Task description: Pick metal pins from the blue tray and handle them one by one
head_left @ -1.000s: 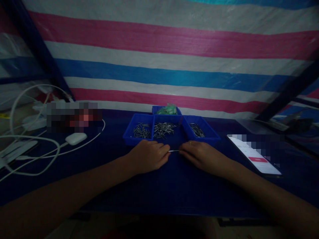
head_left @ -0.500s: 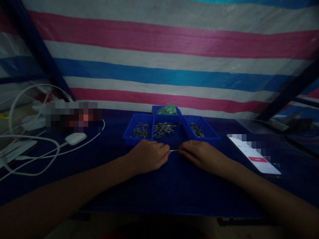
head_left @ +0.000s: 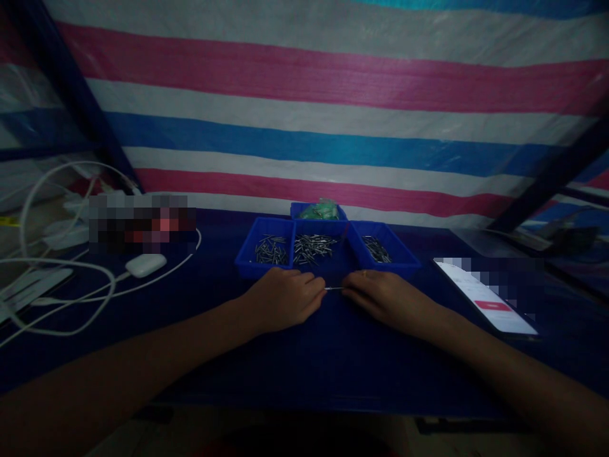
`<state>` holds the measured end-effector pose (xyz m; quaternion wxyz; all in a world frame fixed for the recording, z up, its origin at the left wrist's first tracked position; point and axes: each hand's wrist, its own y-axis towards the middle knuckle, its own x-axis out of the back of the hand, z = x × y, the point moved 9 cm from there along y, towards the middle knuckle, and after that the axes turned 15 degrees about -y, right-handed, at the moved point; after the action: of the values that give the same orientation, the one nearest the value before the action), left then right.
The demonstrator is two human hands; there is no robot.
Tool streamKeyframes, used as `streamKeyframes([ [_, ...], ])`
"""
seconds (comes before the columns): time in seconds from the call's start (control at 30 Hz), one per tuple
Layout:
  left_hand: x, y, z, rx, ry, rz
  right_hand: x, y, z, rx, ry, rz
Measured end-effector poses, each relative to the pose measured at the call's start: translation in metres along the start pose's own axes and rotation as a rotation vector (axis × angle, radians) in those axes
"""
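Note:
My left hand (head_left: 288, 299) is closed, its thumb and fingertips pinching one end of a thin, silvery metal pin (head_left: 333, 289). The other end sits in the pinched fingers of my right hand (head_left: 383, 293), so the pin bridges the small gap between both hands, roughly level. Its ends are hidden by the fingertips. Just beyond my left hand stands a blue tray (head_left: 242, 259) with many small metal pins in it. Another blue tray (head_left: 405, 257) of pins lies beyond my right hand. Between these trays is a pile of similar pins (head_left: 314, 246).
A rear blue bin (head_left: 295, 209) holds a green plastic bag (head_left: 323, 209). At right lies a lit phone (head_left: 485, 298). White cables (head_left: 107, 285) and a white adapter (head_left: 146, 265) occupy the left side. A striped plastic sheet (head_left: 333, 82) hangs behind the blue table (head_left: 323, 368).
Both hands keep practically the same place and grip on the pin. Only a slight shift of the camera view shows.

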<state>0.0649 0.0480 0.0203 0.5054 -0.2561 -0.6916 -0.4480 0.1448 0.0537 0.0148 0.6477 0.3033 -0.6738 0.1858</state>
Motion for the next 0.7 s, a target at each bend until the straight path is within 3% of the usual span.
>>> streamKeyframes([
  [0.4,0.0026,0.0005,-0.0014,-0.016,-0.007,-0.014,0.0059,-0.0011,-0.0032,-0.052,0.042,-0.03],
  [0.7,0.0044,0.0,-0.0026,-0.032,-0.009,-0.036,0.0001,-0.0006,0.004,0.031,0.01,-0.017],
])
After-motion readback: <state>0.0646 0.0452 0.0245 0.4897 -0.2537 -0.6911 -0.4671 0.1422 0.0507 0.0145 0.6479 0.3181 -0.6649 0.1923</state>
